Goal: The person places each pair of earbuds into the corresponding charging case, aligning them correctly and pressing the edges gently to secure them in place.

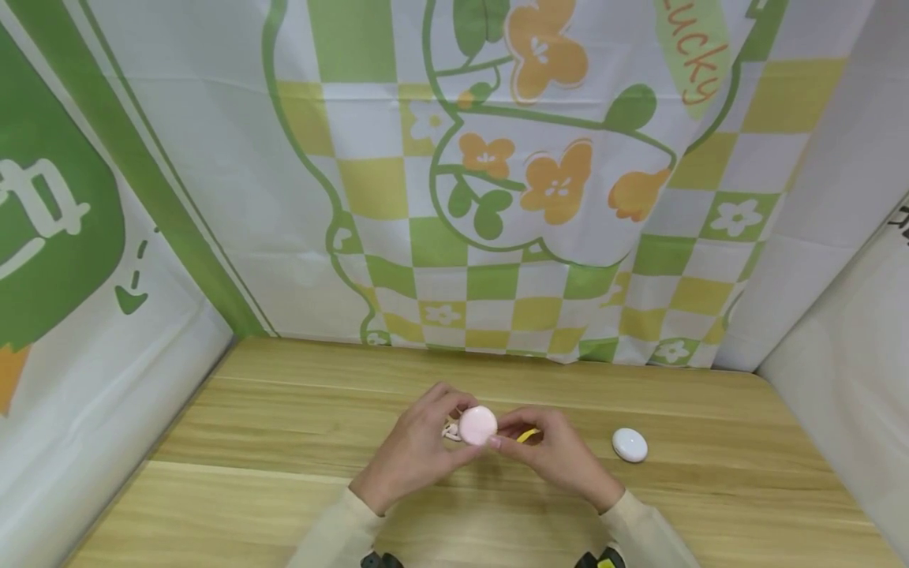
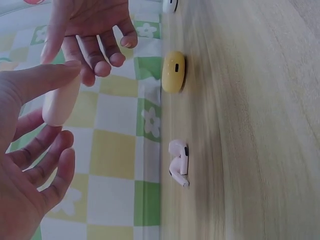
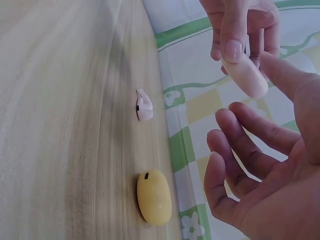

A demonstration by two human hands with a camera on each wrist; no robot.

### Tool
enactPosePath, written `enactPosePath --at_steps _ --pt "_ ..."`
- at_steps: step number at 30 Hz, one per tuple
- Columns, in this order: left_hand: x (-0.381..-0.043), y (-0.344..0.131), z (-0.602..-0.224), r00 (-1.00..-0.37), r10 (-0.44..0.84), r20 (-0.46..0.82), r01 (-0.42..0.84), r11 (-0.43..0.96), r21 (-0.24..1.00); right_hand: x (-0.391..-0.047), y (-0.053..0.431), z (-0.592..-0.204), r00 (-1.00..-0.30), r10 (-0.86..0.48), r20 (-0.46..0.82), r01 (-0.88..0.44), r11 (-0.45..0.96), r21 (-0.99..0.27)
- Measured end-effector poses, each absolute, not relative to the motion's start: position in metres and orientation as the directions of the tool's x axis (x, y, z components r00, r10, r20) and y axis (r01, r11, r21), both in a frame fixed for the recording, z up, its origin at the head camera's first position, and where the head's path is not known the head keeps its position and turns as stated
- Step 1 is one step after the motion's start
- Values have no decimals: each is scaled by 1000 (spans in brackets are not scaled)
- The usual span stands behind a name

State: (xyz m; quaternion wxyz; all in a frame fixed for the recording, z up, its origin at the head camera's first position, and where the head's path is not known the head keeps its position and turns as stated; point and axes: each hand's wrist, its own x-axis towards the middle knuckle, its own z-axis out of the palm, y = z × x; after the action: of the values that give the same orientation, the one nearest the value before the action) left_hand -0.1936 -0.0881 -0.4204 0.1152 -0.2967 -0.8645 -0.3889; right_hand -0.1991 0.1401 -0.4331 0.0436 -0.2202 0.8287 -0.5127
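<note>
A round, glossy pink earbud case (image 1: 478, 426) is held up over the table, its lid closed. My left hand (image 1: 426, 438) grips it, thumb (image 2: 50, 80) along one face and fingers behind. My right hand (image 1: 550, 450) is at the case's right side, thumb and forefinger near its edge, other fingers loosely spread in the right wrist view. Below, on the wood, lie two pale pink earbuds (image 2: 178, 162), partly hidden by my left hand in the head view. A yellow earbud case (image 3: 154, 197) rests beneath my right hand, which covers most of it in the head view.
On the table to the right lies a white oval case (image 1: 630, 445). The wooden tabletop (image 1: 319, 394) ends at a hanging checked and flowered cloth (image 1: 490, 284) at the back. White printed cloth walls (image 1: 163, 347) stand along both sides.
</note>
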Motion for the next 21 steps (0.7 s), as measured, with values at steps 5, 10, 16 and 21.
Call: enactPosePath --at_steps 5,10,16,21 --pt "-193 -85 -421 -777 428 462 630 511 584 -198 138 -432 -893 -429 133 -291 327 -899" --pt "-192 -81 -420 -761 436 480 649 502 572 -198 137 -431 -890 -437 127 -279 303 -911" --pt "-193 -79 -421 -764 434 477 645 503 575 -197 136 -430 -898 -426 113 -256 295 -921" --pt "-192 -81 -421 -763 441 472 646 506 572 -196 138 -430 -903 -417 100 -244 308 -919"
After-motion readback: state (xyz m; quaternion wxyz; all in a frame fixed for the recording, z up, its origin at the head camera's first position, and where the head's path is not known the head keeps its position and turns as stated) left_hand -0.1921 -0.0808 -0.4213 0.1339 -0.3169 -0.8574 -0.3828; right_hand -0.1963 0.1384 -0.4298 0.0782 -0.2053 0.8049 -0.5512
